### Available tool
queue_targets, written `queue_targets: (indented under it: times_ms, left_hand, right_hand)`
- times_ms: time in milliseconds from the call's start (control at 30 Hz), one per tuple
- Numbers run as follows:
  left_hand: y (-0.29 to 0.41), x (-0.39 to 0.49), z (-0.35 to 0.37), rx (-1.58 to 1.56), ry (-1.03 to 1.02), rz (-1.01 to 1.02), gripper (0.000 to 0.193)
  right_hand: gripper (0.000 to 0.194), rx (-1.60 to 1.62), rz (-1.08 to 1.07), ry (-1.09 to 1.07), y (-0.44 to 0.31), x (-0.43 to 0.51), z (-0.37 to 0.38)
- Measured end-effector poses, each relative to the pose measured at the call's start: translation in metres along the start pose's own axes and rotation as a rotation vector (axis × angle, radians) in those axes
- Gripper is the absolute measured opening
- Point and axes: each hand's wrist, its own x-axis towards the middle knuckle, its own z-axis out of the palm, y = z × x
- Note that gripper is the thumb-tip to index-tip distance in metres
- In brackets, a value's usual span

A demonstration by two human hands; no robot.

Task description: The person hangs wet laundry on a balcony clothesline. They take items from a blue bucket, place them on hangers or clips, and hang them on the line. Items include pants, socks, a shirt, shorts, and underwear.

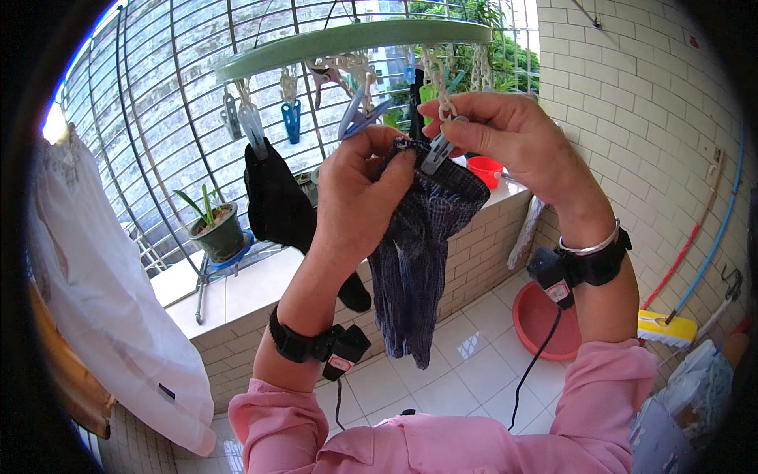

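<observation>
A dark blue knitted glove hangs cuff up, its fingers pointing down. My left hand pinches the cuff edge between thumb and fingers. A grey plastic clothespin on a white chain lies across the cuff; my right hand holds its upper end. Whether its jaws grip the fabric is hard to tell. Above both hands is a green round drying hanger with chained clothespins. Left of my left hand, a pale clothespin holds a black sock, partly hidden by my wrist. A blue-grey clothespin hangs just above my left fingers.
A white cloth hangs at the left. A potted plant stands by the tiled ledge, before the metal window bars. A red bucket sits farther along it. A red basin and a yellow broom head are lower right.
</observation>
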Motion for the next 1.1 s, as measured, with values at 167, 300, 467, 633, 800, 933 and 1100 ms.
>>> queue_targets:
  times_ms: [167, 300, 467, 633, 800, 933, 1100]
  left_hand:
    - [-0.012, 0.004, -0.007, 0.051, 0.107, 0.075, 0.02]
    - [-0.032, 0.003, -0.036, 0.075, 0.235, 0.004, 0.019]
    - [-0.058, 0.001, -0.077, 0.024, 0.251, -0.109, 0.013]
    - [-0.064, -0.007, -0.096, 0.09, 0.265, -0.091, 0.014]
    - [-0.058, -0.01, -0.107, 0.161, 0.3, -0.075, 0.014]
    - [-0.051, -0.014, -0.113, 0.195, 0.308, -0.061, 0.017]
    - [-0.026, -0.038, -0.109, 0.473, 0.386, -0.06, 0.029]
  right_hand:
    - [0.035, -0.182, -0.068, -0.076, 0.0, -0.004, 0.002]
    - [0.042, -0.115, -0.178, 0.223, -0.005, -0.019, -0.018]
    - [0.037, -0.378, 0.109, 0.548, 0.011, -0.02, -0.071]
    - [0.037, -0.149, 0.104, 0.355, 0.052, -0.012, -0.052]
    - [0.051, -0.055, 0.016, 0.18, 0.057, 0.006, -0.002]
    - [0.043, 0.253, 0.083, 0.15, 0.055, 0.018, 0.019]
    - [0.029, 0.458, 0.226, 0.03, 0.051, 0.015, 0.025]
